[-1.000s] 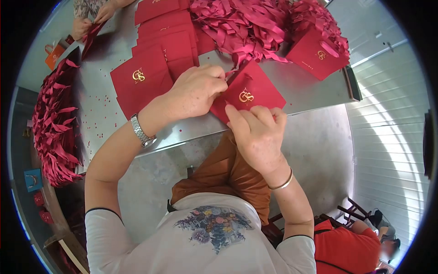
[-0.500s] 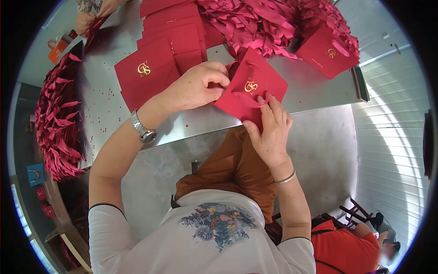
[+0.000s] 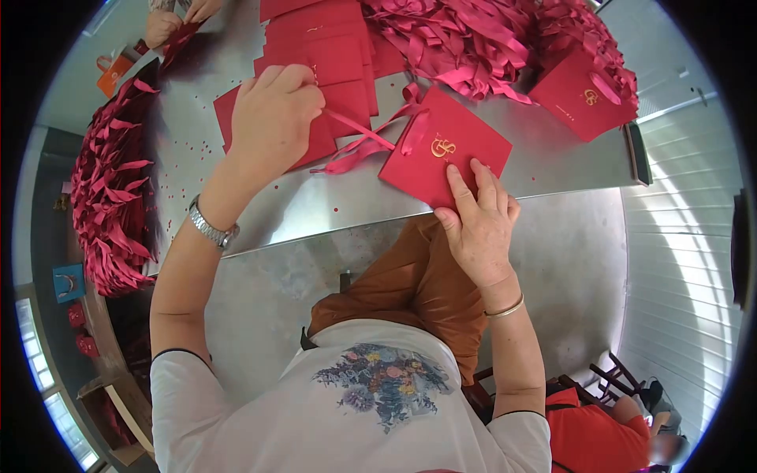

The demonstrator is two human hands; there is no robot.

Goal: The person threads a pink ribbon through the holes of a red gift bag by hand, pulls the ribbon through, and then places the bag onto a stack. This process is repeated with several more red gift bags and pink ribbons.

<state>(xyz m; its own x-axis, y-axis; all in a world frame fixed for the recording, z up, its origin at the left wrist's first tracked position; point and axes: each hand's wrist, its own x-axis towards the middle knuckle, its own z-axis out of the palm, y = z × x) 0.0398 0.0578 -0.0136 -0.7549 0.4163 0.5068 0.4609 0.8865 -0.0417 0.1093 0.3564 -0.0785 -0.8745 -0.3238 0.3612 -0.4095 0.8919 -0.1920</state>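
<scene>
A red bag with a gold logo (image 3: 457,142) lies tilted at the table's front edge. My right hand (image 3: 479,221) rests on its lower right part, fingers spread and flat. From the bag's upper left side a pink ribbon (image 3: 351,122) stretches to my left hand (image 3: 280,118), whose fingers are closed on it. Another ribbon end (image 3: 339,164) lies loose on the metal table (image 3: 300,209). Under and behind my left hand are overlapping red bags (image 3: 339,51), partly hidden by it.
Piled ribbons (image 3: 465,39) lie at the back, beside another red bag (image 3: 572,98). A ribboned stack (image 3: 114,197) stands at the left edge. Another person's hands (image 3: 169,24) hold something red at the back left. A person in red (image 3: 599,433) is at the lower right.
My left hand has moved left, away from the bag, drawing the ribbon out. My right hand has flattened onto the bag. The view has shifted slightly.
</scene>
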